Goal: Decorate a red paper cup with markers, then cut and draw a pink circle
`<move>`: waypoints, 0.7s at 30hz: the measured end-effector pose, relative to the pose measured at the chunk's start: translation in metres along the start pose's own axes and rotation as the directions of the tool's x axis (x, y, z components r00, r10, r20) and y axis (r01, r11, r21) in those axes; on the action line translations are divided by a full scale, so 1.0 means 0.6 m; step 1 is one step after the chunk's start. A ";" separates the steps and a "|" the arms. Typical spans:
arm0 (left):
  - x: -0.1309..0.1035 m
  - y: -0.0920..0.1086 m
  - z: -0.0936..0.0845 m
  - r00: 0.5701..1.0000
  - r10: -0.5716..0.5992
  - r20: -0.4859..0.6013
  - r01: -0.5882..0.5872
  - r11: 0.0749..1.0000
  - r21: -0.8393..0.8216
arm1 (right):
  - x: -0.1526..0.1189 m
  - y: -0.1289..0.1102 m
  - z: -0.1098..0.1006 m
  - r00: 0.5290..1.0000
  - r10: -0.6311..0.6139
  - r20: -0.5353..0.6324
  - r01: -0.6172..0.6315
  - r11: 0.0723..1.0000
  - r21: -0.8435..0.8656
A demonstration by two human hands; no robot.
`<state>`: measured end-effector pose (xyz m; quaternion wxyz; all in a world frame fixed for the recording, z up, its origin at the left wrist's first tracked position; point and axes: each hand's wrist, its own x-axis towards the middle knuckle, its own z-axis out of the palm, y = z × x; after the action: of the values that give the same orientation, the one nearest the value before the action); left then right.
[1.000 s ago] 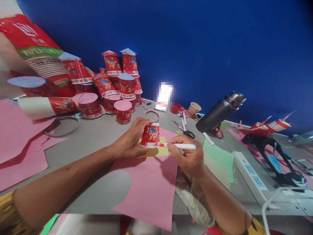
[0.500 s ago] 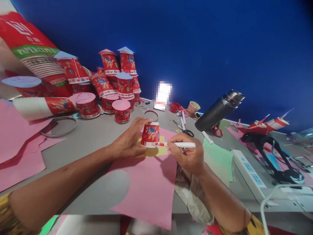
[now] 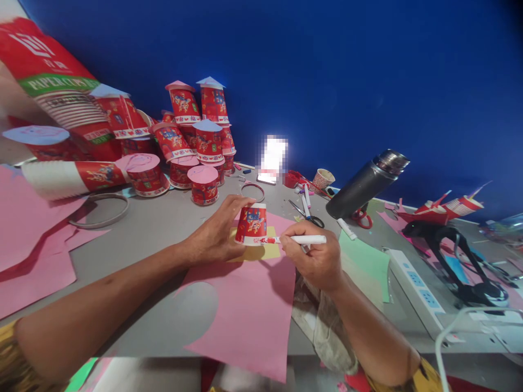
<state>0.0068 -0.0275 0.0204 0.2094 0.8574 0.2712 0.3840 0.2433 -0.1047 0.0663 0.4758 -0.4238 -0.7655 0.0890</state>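
My left hand (image 3: 218,231) grips a red printed paper cup (image 3: 252,223) between thumb and fingers, its white rim facing down. In my right hand (image 3: 314,256) is a white marker (image 3: 308,239) with a red tip end, and the tip touches the white band along the cup's lower rim. Red marks show on that band. Below the cup lie a small yellow paper (image 3: 269,251) and a cut pink sheet (image 3: 253,310) with a rounded notch on its left side.
Decorated cups (image 3: 204,185) are stacked at the left, near more pink paper (image 3: 36,245). Behind my hands are a lit phone (image 3: 273,158), scissors (image 3: 312,219) and a tape ring (image 3: 253,191). A black flask (image 3: 363,185), green paper (image 3: 363,267) and a power strip (image 3: 417,294) stand or lie right.
Almost nothing differs. Both hands keep their grips, and the marker tip stays at the cup's rim band with only a very slight shift.
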 end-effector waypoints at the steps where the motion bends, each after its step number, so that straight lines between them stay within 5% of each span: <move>1: 0.000 0.000 0.000 1.000 -0.002 0.001 0.002 1.000 0.000 | 0.000 0.000 0.000 1.000 0.001 -0.003 -0.001 1.000 0.005; 21: 0.000 0.003 0.000 1.000 0.010 0.012 -0.010 1.000 -0.004 | -0.002 0.000 0.006 1.000 0.015 0.006 -0.015 1.000 0.027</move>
<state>0.0074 -0.0288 0.0215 0.2107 0.8607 0.2648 0.3803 0.2406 -0.1047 0.0636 0.4784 -0.4231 -0.7624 0.1041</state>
